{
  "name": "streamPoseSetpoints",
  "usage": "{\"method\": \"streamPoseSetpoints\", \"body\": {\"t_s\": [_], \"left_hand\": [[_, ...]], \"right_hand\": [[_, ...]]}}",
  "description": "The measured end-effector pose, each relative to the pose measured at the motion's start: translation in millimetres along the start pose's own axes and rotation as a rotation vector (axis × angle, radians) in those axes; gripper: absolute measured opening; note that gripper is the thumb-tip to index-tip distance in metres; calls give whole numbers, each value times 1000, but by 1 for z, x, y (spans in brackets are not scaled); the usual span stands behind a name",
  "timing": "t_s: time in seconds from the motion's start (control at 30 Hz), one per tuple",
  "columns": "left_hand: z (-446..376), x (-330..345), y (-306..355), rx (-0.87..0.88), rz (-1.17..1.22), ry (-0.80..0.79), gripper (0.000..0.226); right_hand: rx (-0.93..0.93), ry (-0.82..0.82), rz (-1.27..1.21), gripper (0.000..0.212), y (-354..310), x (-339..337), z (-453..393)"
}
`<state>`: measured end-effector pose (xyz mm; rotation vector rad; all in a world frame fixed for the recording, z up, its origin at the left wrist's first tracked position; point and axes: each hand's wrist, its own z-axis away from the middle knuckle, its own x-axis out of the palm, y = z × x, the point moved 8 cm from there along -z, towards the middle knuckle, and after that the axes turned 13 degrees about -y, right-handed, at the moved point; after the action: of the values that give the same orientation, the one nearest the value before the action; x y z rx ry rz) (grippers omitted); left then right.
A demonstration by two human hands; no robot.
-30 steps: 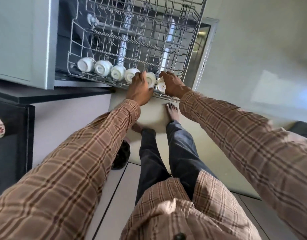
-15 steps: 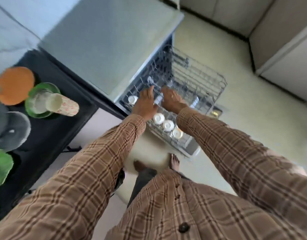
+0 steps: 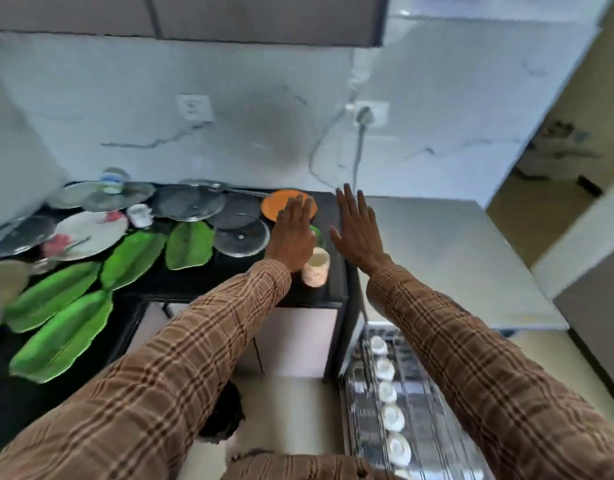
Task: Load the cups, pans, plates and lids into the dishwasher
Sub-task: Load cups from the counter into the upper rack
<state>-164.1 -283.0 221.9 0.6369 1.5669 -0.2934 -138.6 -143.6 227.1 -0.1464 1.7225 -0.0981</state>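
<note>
My left hand (image 3: 293, 233) and my right hand (image 3: 357, 228) hover flat and empty, fingers straight, over the right end of the black counter (image 3: 319, 296). Just below the left hand stands a tall patterned cup (image 3: 316, 267). An orange plate (image 3: 281, 202) lies partly under my left fingers. Glass lids (image 3: 241, 235) and steel lids (image 3: 189, 202) lie to the left, beside green leaf-shaped plates (image 3: 189, 244). At the lower right the pulled-out dishwasher rack (image 3: 433, 427) holds a row of several upturned white cups (image 3: 390, 415).
A white flowered plate (image 3: 90, 232) and more steel plates (image 3: 90, 194) fill the counter's far left. The grey dishwasher top (image 3: 444, 265) lies right of the counter. A cable hangs from a wall socket (image 3: 366, 116). A doorway opens at far right.
Both hands have left the cups in the rack and risen to the counter. The view has swung up from the rack to the counter and wall.
</note>
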Motion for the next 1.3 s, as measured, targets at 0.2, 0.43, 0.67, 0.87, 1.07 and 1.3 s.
{"method": "streamPoseSetpoints", "body": {"t_s": [0.2,0.43,0.67,0.87,1.07,1.3], "left_hand": [[40,-36,-134,-268,-15,66,81],[112,-63,-267,-511,8,118,78],[164,-81,-370,-629,54,115,83],[195,-86,-432,-701,95,158,80],[228,-77,-470,-771,144,177,80],[225,-52,-503,-798,170,181,76]], "right_hand": [[-232,-42,98,89,-126,13,-76],[-394,-236,143,90,-256,52,-130],[-464,-378,189,87,-368,76,-177],[-575,-493,300,86,-444,108,-199],[-592,-604,332,89,-495,142,-220],[-631,-696,369,88,-517,194,-247]]}}
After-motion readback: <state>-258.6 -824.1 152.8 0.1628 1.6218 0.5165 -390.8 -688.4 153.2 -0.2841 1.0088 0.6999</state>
